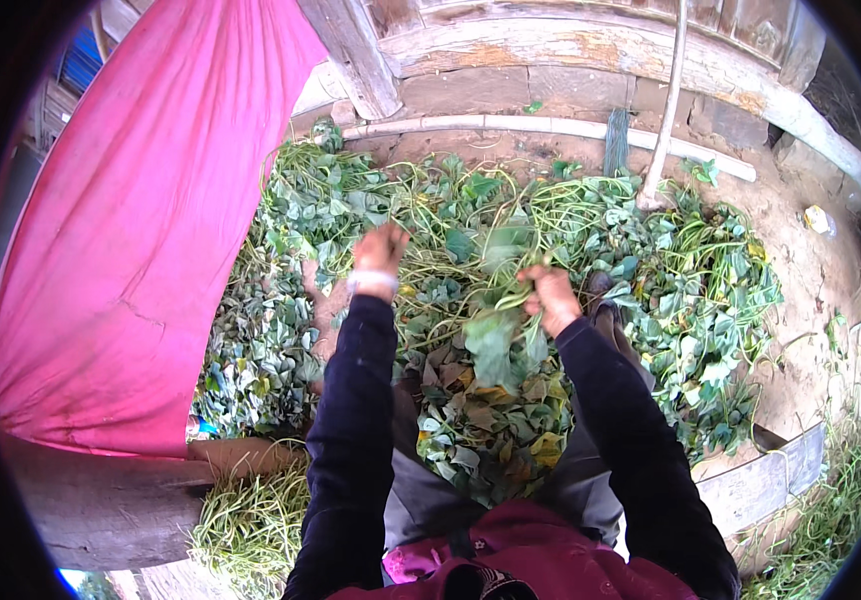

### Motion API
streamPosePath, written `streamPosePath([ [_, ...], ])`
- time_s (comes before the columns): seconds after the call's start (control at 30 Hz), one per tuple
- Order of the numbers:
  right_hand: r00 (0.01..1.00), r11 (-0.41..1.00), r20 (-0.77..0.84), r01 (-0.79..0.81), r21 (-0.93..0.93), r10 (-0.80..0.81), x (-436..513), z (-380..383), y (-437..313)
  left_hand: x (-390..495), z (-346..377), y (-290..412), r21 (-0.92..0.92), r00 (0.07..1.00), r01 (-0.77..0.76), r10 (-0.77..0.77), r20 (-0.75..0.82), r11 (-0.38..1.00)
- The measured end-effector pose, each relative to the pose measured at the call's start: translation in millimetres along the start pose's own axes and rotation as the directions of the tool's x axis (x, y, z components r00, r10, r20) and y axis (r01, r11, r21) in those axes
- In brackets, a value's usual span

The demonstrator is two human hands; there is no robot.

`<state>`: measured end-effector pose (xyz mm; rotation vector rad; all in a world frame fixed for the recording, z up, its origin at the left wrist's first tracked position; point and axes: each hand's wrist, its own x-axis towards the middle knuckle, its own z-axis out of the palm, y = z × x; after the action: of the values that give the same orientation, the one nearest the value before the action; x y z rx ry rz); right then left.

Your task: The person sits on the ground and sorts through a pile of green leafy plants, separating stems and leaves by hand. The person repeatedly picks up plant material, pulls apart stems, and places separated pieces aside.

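Observation:
My right hand (550, 296) grips a leafy green vine (489, 345), its broad leaves hanging blurred below the fingers. Further left, my left hand (379, 251) is raised over the heap with its fingers curled; motion blur hides whether a stem is in it. Beneath both hands spreads a heap of cut vines (445, 262), with long pale-green stems and heart-shaped leaves. Between my legs lies a pile of loose leaves (494, 431), some yellowed or brown. Another loose leaf pile (261, 360) sits to the left, beside a patch of bare soil.
A pink cloth (145, 240) hangs at the left. A bamboo pole (475, 122) lies along the far side, near an upright stick (667, 112). Stripped stems (258, 517) are heaped at lower left by a wooden beam (100, 510). A plank (768, 469) edges the lower right.

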<state>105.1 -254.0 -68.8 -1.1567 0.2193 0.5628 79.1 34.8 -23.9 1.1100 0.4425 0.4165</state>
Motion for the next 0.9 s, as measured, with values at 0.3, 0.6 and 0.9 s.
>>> streamPosePath([
  [0.3,0.983,0.989,0.184,-0.038,0.141,0.012,-14.9,27.1,11.0,-280.9,279.6,49.6,-0.229,0.05,-0.434,0.278,0.959,0.871],
  [0.6,0.956,0.994,0.28,0.065,0.09,-0.088,-43.1,42.1,-5.4,-148.7,79.9,24.3,0.583,0.843,-0.377,0.006,0.537,0.72],
  [0.9,0.952,0.993,0.284,0.117,-0.007,-0.11,-37.1,75.9,-6.2,-128.7,25.6,-61.0,0.421,0.727,0.01,-0.296,0.62,0.907],
])
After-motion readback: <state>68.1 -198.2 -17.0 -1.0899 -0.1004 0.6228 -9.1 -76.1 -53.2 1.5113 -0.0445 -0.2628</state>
